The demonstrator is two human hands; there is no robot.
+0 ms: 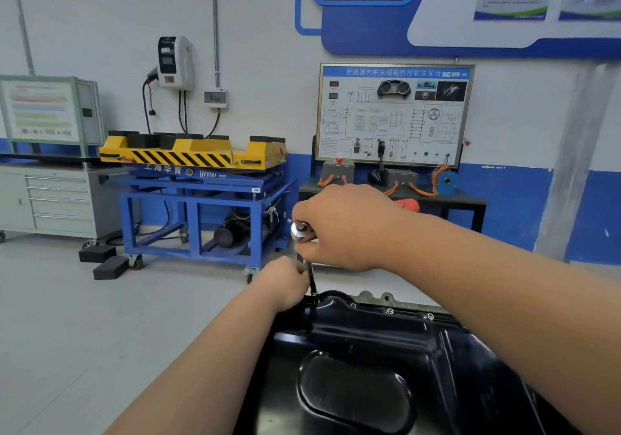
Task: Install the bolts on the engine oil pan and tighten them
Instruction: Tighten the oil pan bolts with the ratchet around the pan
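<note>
Right hand (342, 229) is wrapped tight round the top of the ratchet (299, 232), fingers curled fully closed, with only the shiny head poking out on the left. Left hand (285, 283) sits just below it, fingers bunched together and pinching the thin extension bar (311, 275), which stands pretty much upright. The bar's tip is down on the rim at the far left corner of the black oil pan (369, 344), bottom centre. A few bolts (389, 311) already sit along the far rim. A blue cart (201, 212) is behind.
</note>
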